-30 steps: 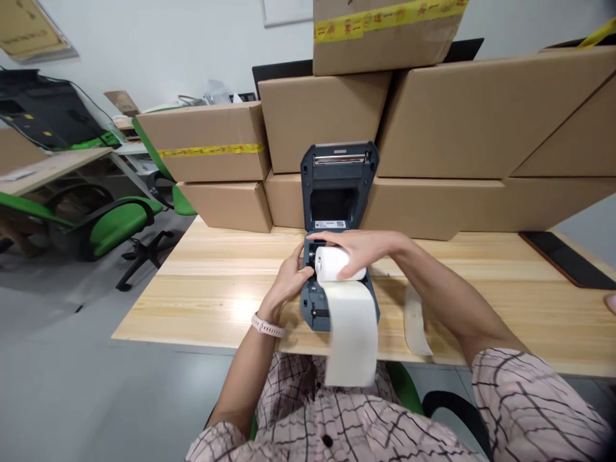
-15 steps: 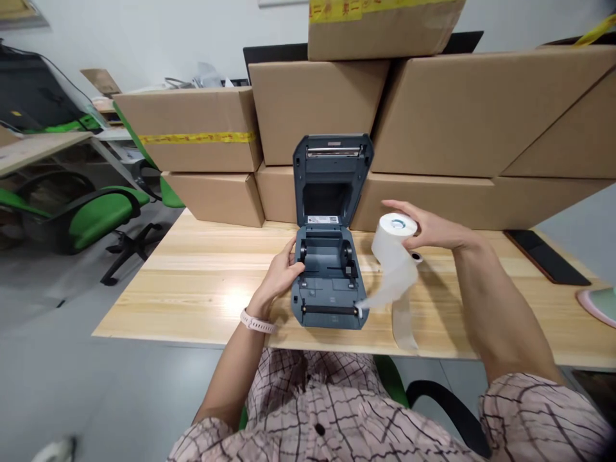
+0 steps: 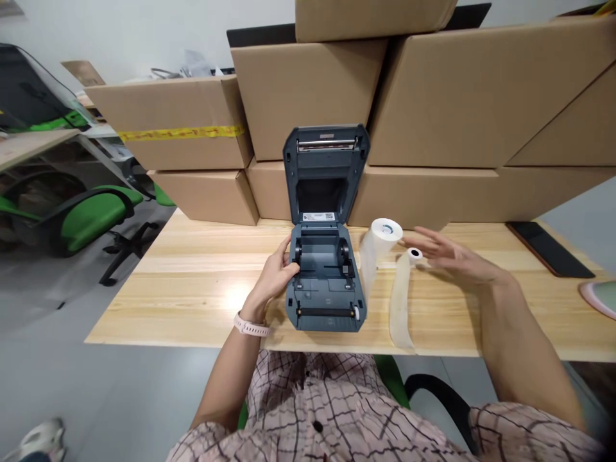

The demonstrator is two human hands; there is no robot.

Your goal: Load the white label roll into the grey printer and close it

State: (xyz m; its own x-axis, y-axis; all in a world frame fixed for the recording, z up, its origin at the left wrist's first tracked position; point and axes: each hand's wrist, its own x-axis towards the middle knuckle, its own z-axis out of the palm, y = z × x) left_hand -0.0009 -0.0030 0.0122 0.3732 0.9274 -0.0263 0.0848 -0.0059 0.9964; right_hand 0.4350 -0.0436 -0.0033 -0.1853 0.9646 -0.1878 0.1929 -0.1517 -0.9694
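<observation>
A dark grey label printer (image 3: 317,292) stands on the wooden table with its lid (image 3: 323,168) raised. My left hand (image 3: 275,274) holds the printer's left side, thumb over the edge. Its roll bay is bare between the two black roll holders. To the right of the printer a thick white label roll (image 3: 386,229) rests on end, its loose strip trailing toward the printer's side. Beside it is a narrow roll (image 3: 414,255) with a dark core, its pale strip hanging down toward the table's front edge. My right hand (image 3: 450,256) is open, fingers stretched, just right of the two rolls.
Stacked cardboard boxes (image 3: 308,96) line the back of the table (image 3: 192,282). A black phone (image 3: 548,249) lies at the right, near a pink-rimmed green object (image 3: 599,298). Green chairs (image 3: 101,215) stand to the left, and a shoe (image 3: 43,443) shows at lower left.
The thick label roll has come down onto the table and my right hand has let go of it, moving right. My left hand stays on the printer. The view has shifted slightly.
</observation>
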